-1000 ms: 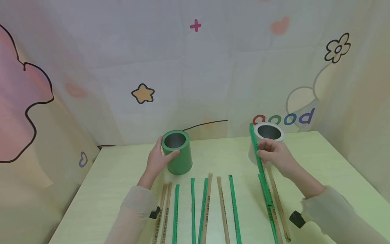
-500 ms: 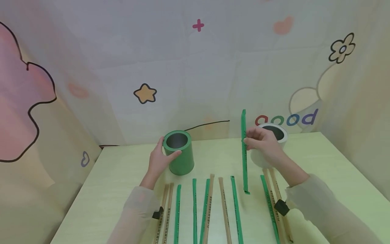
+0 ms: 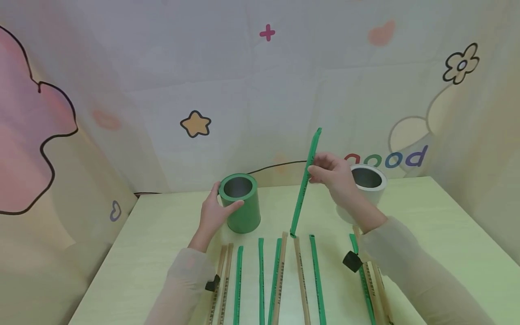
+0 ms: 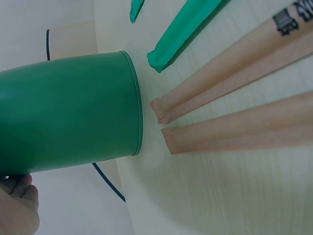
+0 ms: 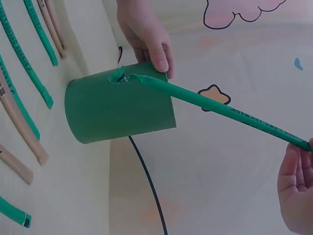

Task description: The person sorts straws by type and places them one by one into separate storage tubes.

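Observation:
My left hand (image 3: 215, 210) holds the green pot (image 3: 245, 210) by its side, thumb at the front near the rim and fingers round the far left. The pot stands upright on the table, with a dark hollow inside. Between thumb and fingers my right hand (image 3: 333, 174) pinches a slim green-wrapped stick (image 3: 303, 189) printed with dark lettering. Tilted, its lower end points down and left, raised off the table, right of the pot. In the right wrist view this stick (image 5: 210, 104) crosses in front of the green pot (image 5: 122, 107). Behind the right hand stands a white pot (image 3: 375, 196).
Several green-wrapped sticks (image 3: 318, 284) and brown-wrapped sticks (image 3: 302, 282) lie lengthwise along the near part of the table (image 3: 150, 253). A small group of brown ones (image 3: 371, 286) lies under the right forearm. A printed cloth (image 3: 243, 90) hangs behind the table.
My right hand has lifted the green-wrapped stick from near the white pot and carried it left and up, its lower end swinging left. The left hand stays on the green pot.

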Motion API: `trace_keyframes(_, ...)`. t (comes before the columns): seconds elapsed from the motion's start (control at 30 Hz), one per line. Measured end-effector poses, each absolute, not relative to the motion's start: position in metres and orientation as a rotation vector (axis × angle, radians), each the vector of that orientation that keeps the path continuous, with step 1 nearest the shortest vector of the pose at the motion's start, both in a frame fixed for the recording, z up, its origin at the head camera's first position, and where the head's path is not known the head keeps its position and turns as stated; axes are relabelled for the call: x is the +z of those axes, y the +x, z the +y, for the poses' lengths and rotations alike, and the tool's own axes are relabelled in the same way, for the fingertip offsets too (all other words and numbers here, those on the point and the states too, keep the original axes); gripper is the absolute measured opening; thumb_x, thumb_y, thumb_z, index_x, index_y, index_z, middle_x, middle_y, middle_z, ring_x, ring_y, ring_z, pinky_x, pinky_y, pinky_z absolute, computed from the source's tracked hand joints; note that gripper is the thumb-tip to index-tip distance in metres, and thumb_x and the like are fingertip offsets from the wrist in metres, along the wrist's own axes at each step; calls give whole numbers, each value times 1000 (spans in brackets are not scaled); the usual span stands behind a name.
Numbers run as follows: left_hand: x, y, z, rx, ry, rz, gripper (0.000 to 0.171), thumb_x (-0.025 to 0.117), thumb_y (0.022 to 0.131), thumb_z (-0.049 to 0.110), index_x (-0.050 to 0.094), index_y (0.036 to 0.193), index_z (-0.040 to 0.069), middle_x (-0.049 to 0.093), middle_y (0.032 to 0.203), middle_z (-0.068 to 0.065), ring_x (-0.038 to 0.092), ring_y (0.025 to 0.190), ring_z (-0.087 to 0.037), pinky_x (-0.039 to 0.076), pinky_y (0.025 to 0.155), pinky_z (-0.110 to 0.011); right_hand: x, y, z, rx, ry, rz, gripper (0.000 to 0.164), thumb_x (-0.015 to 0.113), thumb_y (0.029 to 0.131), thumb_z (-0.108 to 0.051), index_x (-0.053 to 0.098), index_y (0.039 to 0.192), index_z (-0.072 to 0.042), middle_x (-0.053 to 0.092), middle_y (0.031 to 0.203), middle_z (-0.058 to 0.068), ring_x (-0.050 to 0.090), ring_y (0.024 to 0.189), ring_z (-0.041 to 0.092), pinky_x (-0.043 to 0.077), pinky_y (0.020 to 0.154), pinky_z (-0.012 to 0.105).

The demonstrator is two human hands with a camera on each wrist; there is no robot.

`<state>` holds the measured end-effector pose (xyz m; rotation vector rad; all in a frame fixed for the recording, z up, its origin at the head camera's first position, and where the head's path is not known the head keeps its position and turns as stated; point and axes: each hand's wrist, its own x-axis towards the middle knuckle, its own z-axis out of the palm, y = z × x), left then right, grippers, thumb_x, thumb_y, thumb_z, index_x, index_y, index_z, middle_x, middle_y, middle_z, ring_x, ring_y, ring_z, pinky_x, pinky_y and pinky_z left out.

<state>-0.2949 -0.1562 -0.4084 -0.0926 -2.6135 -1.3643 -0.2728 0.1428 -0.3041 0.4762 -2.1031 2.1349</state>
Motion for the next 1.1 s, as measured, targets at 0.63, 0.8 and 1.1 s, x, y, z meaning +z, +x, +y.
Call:
trace_keyframes(0.63, -408, -295, -153, -1368, -105, -2572, 92, 68, 68, 52, 24, 138, 12, 35, 140, -10, 30, 130, -25, 28, 103, -48, -284, -298, 93, 2337, 409, -1746, 14, 53, 82, 3, 56, 82, -11, 58, 70, -4, 60, 64, 9, 50, 58, 20)
trace_keyframes(0.8, -409, -295, -154, -1359, -94, -2585, 93, 67, 68, 53, 23, 138, 13, 34, 140, -10, 30, 131, -24, 29, 103, -47, -280, -306, 79, 2311, 368, -1662, 16, 53, 80, 5, 56, 78, -11, 56, 67, -5, 58, 59, 9, 49, 55, 19)
trace_keyframes(1.1, -410, -296, -154, -1379, -99, -2569, 91, 68, 68, 52, 24, 138, 13, 35, 140, -9, 30, 131, -24, 29, 103, -47, -285, -319, 58, 2157, 350, -1725, 6, 54, 81, 2, 55, 84, -4, 54, 69, -6, 56, 63, 7, 48, 57, 17)
